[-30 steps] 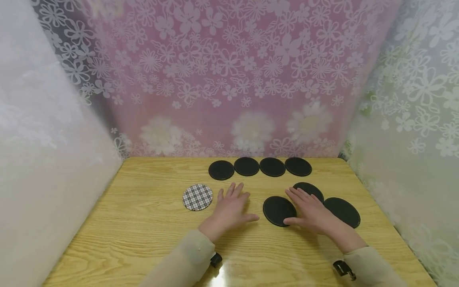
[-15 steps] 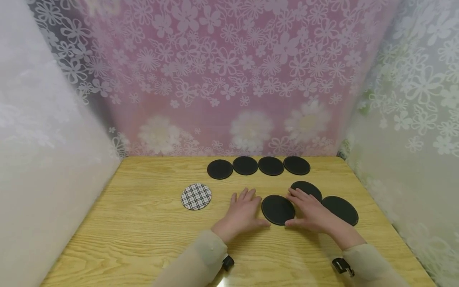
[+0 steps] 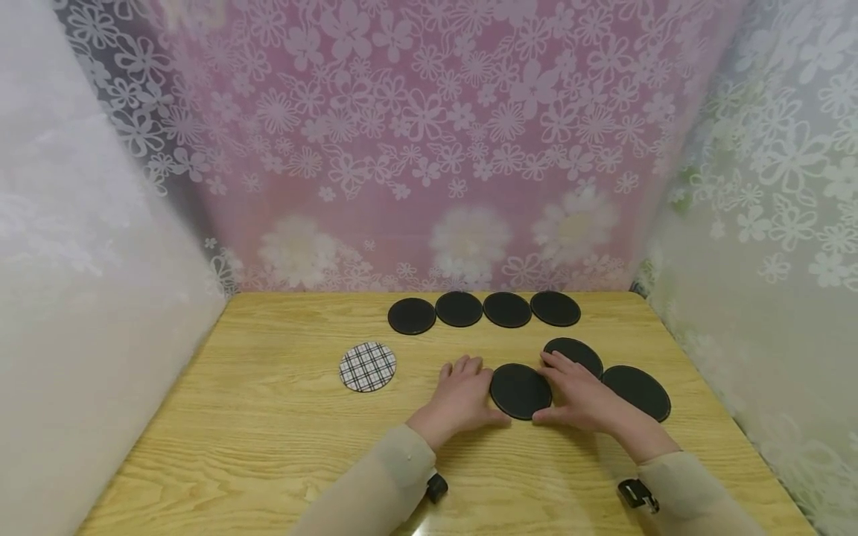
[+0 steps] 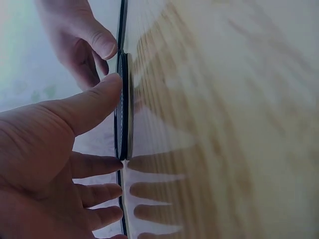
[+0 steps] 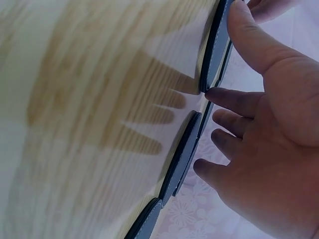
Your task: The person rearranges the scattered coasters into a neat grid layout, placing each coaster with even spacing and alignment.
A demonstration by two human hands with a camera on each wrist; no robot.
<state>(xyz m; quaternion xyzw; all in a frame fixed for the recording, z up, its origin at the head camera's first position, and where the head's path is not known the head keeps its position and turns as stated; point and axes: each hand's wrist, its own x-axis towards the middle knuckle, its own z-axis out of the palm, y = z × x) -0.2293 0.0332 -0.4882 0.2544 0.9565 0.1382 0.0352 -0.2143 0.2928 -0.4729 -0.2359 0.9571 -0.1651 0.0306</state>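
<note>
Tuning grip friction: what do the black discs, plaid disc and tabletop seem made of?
Black discs: likely leather or faux leather, matte; stitch-like edge marks in wrist views.
Plaid disc: flat, printed look; paper or fabric, can't tell.
Tabletop: wood or laminate, glossy; grain, reflections.

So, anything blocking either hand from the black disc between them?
Nothing visible: left hand and right hand are at the edges of the black disc. Two other discs lie beside the right hand, not between.

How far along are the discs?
Looks done: four black discs in the back row. In hand: the near black disc, between the left hand and right hand. Probably left: the two black discs at right and the plaid disc, all outside that row.
</note>
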